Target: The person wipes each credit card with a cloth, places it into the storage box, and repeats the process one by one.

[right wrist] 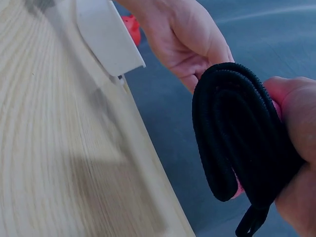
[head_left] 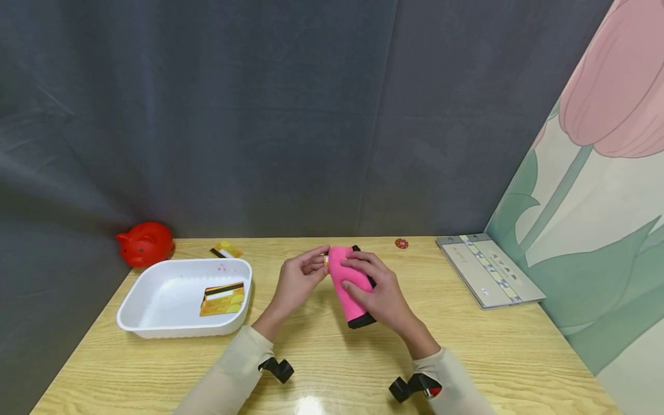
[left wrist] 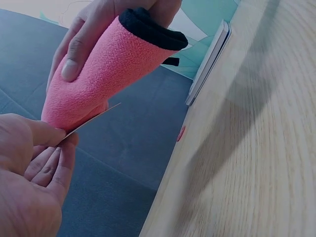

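Note:
My right hand (head_left: 381,291) holds a folded pink towel (head_left: 344,294) with black edging, raised over the table. In the left wrist view, its fingers lie along the pink towel (left wrist: 98,74). The black-trimmed end (right wrist: 242,133) and a small black loop (right wrist: 253,221) face the right wrist view. At the towel's far left side, my left hand (head_left: 298,282) pinches a thin card (left wrist: 96,117) between thumb and fingers. This card shows edge-on, right against the towel, and only a small yellow part (head_left: 326,260) of it is seen from the head.
A white tray (head_left: 155,331) at left holds yellow cards (head_left: 223,300) with a black stripe. Behind it lie another card (head_left: 226,250) and a red piggy bank (head_left: 146,245). A red chip (head_left: 402,244) and a grey notebook (head_left: 490,271) lie toward the back right.

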Demonstrator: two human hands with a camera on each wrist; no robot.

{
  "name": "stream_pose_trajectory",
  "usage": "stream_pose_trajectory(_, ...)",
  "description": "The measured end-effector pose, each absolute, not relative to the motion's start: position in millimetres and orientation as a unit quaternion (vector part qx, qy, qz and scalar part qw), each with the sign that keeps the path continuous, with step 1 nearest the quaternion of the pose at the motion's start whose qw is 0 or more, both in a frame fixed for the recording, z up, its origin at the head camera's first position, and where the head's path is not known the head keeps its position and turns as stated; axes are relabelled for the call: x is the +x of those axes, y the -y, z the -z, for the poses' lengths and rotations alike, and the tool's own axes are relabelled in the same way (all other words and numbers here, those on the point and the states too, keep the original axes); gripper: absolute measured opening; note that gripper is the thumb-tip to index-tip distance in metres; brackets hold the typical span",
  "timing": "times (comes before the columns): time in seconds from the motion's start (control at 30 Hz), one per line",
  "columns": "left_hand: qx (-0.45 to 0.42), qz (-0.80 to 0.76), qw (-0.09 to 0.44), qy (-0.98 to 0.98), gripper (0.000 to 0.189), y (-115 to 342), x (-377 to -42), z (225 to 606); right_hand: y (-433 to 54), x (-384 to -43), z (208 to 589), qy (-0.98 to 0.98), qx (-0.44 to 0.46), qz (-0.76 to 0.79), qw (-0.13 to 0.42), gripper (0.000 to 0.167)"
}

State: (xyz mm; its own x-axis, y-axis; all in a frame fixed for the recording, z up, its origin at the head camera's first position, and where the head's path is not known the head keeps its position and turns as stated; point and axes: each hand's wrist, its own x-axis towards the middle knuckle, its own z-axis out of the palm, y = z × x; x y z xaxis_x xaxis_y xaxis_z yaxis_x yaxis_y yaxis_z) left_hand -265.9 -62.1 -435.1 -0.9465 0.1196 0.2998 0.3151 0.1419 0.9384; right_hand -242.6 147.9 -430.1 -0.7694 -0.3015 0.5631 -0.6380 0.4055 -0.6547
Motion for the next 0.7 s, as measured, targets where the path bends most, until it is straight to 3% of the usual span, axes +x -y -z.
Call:
stream_pose_trajectory(0.33,-0.150,0.635,0.083,0.753,0.042,61.5,-266.1,437.0,-147.5,-243.8,431.3,0.829,0.274,-0.454,0.178,0.037)
stream_pose_trajectory(0.7,-0.155,0.635,0.080,0.753,0.041,66.0,-266.2,431.2,-171.6,-257.3,432.8,0.843,0.199,-0.462,0.189,0.038)
